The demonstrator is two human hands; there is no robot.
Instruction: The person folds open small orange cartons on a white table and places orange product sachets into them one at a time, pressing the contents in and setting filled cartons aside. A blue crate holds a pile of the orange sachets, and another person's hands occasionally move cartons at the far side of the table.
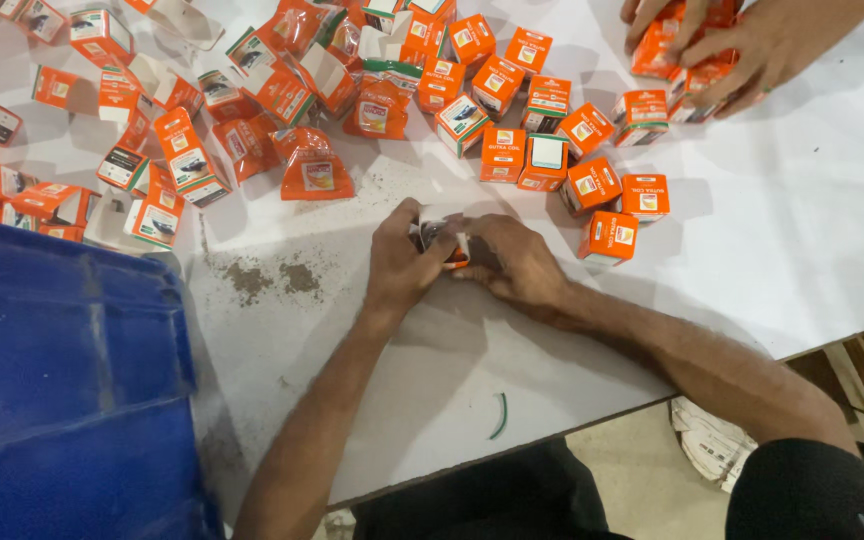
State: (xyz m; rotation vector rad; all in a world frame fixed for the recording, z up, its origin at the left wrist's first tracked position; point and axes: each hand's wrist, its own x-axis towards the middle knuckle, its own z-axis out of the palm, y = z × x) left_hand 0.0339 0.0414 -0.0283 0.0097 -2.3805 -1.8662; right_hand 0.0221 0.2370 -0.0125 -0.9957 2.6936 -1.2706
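Note:
My left hand and my right hand meet at the middle of the white table. Together they grip one small orange-and-white carton, which is mostly hidden by my fingers; its open white flap shows on top. Many more small orange cartons lie scattered on the table beyond my hands, some closed into cubes, some with flaps open.
A blue plastic crate fills the lower left. Another person's hands rest on cartons at the top right. Dark crumbs and a green wire piece lie on the table. The table's edge runs along the lower right.

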